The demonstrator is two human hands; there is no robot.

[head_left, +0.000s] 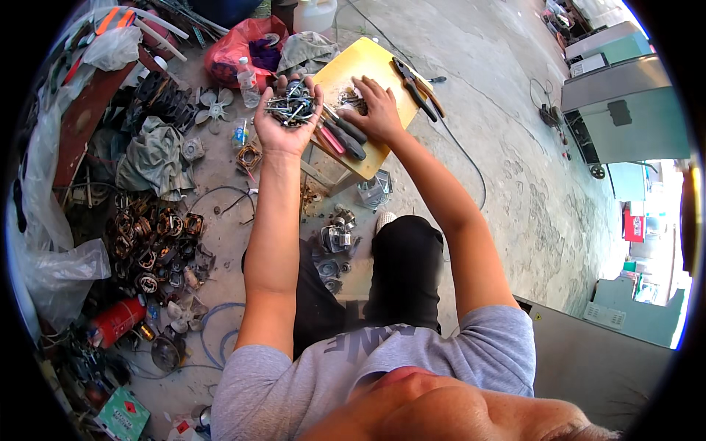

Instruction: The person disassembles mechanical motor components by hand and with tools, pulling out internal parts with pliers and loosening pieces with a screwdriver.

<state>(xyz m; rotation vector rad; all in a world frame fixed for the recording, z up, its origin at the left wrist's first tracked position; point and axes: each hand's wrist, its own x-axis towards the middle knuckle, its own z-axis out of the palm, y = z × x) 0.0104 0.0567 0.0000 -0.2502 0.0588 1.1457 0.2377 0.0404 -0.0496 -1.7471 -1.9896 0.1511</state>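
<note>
My left hand (285, 138) is palm up, cupped around a heap of metal screws (296, 106), just off the left edge of a yellow tabletop (368, 62). On that top, my right hand (380, 116) rests with fingers and thumb apart, around a smaller pile of screws (350, 100). Partly covered by the fingers, that pile's extent cannot be told. Between the hands lie a pink-handled screwdriver (332, 140) and dark-handled tools (353, 131). Large pliers (416, 90) with dark and orange handles lie beyond my right hand.
Motor parts with copper windings (158, 242) cover the floor at left, near a red cylinder (119, 322). A plastic bottle (248, 82) and a red bag (246, 51) stand past my left hand. Metal parts (337, 239) lie by my feet. A cable (471, 158) crosses the concrete at right.
</note>
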